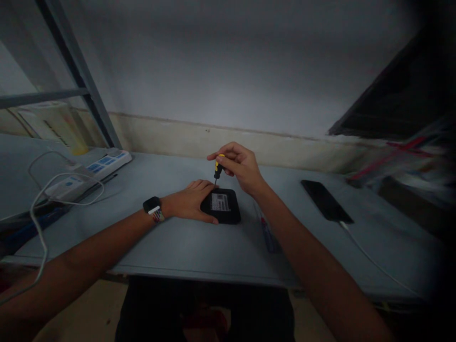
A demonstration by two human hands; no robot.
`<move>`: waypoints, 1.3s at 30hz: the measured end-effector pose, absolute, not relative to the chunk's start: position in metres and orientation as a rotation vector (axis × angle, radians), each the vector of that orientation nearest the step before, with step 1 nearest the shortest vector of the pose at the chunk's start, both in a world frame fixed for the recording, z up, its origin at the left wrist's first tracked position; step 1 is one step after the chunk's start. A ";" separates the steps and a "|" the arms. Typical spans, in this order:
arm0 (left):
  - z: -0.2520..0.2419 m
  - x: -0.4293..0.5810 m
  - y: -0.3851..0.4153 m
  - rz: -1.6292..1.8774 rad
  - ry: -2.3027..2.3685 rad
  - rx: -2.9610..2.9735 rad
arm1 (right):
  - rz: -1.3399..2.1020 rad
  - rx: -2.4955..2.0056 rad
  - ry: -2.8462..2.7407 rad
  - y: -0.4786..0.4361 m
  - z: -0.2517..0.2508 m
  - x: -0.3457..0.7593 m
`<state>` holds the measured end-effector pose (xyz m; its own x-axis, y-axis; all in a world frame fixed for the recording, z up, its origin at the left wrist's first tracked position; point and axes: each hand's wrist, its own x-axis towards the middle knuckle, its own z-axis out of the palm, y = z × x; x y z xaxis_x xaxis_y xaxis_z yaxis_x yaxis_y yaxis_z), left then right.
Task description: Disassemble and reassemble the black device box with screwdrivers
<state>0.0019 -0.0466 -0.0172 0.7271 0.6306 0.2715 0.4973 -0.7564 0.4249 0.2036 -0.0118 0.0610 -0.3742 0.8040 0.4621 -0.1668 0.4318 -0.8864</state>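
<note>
Here's the box (221, 208), flat on the tabletop (160, 247), label up; the left hand (194, 202) holds its left side, thumb and fingers spread wide around it. The right hand's (242, 166) fingers pinch the screwdriver (217, 168), tip down at the far-left corner, contact unclear! Out right, a phone (326, 200) on its cable; out left, a power strip (96, 168).
</note>
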 end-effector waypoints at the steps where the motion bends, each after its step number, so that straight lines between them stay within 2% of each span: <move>1: -0.017 0.002 -0.047 0.580 0.879 2.609 | 1.143 -0.566 -1.637 -0.012 0.061 0.205; 39: -0.015 0.000 -0.047 0.551 0.862 2.631 | 1.192 -0.562 -1.664 -0.011 0.064 0.206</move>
